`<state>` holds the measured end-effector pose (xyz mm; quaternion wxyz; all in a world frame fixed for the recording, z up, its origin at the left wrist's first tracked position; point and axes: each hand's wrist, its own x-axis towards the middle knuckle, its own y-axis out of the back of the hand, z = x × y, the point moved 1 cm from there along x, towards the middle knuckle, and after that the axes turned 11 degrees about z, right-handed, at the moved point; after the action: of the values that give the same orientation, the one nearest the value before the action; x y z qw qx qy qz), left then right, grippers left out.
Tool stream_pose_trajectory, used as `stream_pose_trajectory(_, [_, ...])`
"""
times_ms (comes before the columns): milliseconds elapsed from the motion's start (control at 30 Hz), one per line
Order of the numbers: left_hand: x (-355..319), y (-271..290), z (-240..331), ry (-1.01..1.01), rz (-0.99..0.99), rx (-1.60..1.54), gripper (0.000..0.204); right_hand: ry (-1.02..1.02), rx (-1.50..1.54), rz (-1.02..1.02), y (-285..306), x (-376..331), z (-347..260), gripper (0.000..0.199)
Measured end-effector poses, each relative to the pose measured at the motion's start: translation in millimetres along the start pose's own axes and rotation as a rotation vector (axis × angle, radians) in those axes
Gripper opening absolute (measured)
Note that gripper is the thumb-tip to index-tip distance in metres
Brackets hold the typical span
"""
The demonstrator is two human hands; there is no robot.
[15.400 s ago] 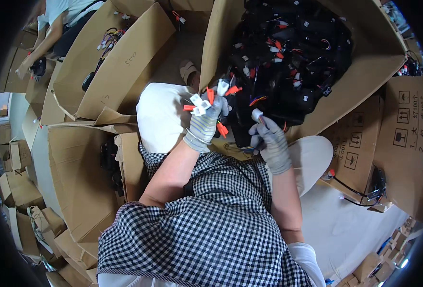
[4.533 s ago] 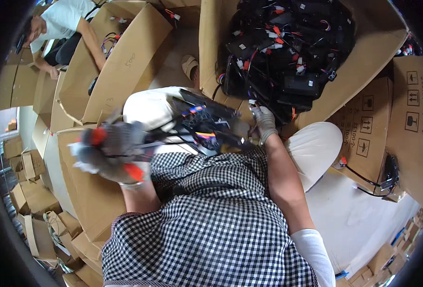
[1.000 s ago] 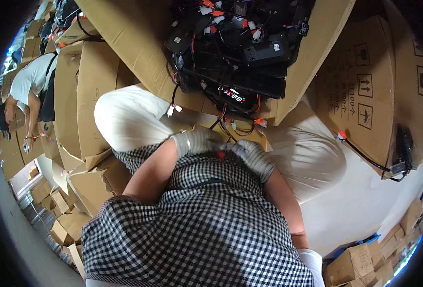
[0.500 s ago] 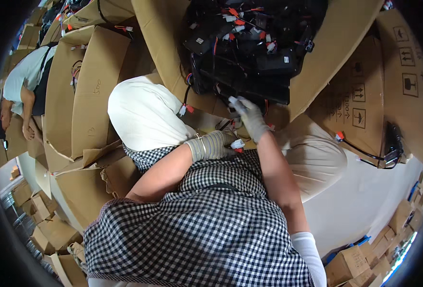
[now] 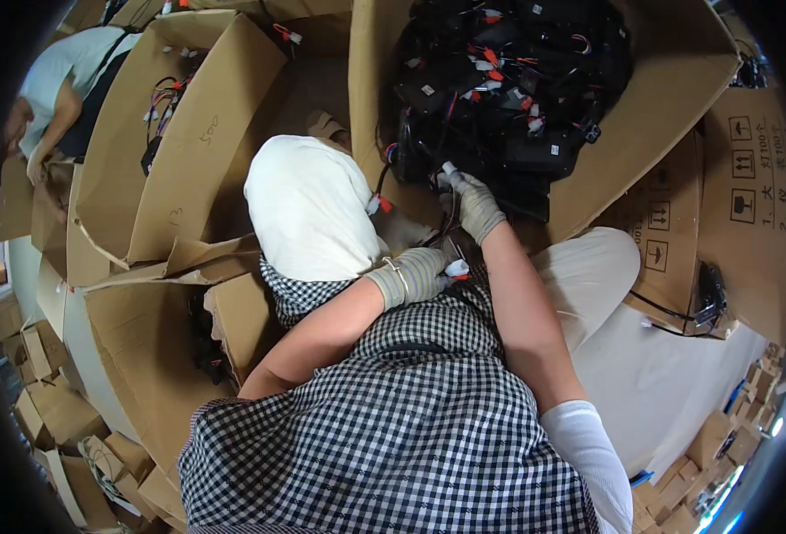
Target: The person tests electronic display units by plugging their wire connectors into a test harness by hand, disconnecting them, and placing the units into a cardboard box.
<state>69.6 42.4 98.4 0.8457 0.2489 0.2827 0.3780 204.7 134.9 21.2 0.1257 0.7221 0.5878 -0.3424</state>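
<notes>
My left hand (image 5: 415, 276), in a grey striped knit glove, is closed on a wire harness (image 5: 451, 235) of thin dark wires above my lap. A white connector (image 5: 457, 267) with a bit of red sticks out past its fingertips. My right hand (image 5: 479, 212), gloved too, is a little farther forward and to the right, its fingers pinched on the wires' upper part. A small white piece (image 5: 449, 167) shows at its fingertips; whether it is a connector or a finger covering I cannot tell. Just beyond, a large cardboard box (image 5: 677, 93) holds many black units (image 5: 535, 153) with coloured leads.
A red-and-white connector on a black cable (image 5: 379, 204) hangs over the box's near edge. Other open cartons (image 5: 179, 169) stand at the left, and a printed carton (image 5: 740, 231) at the right. A co-worker (image 5: 68, 84) bends over boxes at the far left.
The whole view has swung, so boxes and knees sit farther right in the picture. My hands are slightly closer side to side, with the dark wires now showing between them.
</notes>
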Motion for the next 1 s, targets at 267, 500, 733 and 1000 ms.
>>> stream_pose_trajectory(267, [-2.1, 8.8, 14.5, 0.025, 0.194, -0.127, 0.028, -0.026, 0.59, -0.086, 60.9, -34.4, -41.4, 0.034])
stream_pose_trajectory(500, [2.4, -6.8, -5.3, 0.119, 0.031, 0.029, 0.022, 0.125, 0.665, -0.238, 32.3, -67.5, -71.8, 0.034])
stream_pose_trajectory(733, [0.8, 11.5, -10.0, -0.047, 0.547, -1.114, 0.047, -0.016, 0.604, -0.002, 21.6, -95.2, -29.8, 0.029])
stream_pose_trajectory(1000, [-1.6, 22.7, 4.7, 0.16, 0.709, -1.427, 0.045, -0.131, 0.465, 0.028, 12.0, -122.8, -2.0, 0.027])
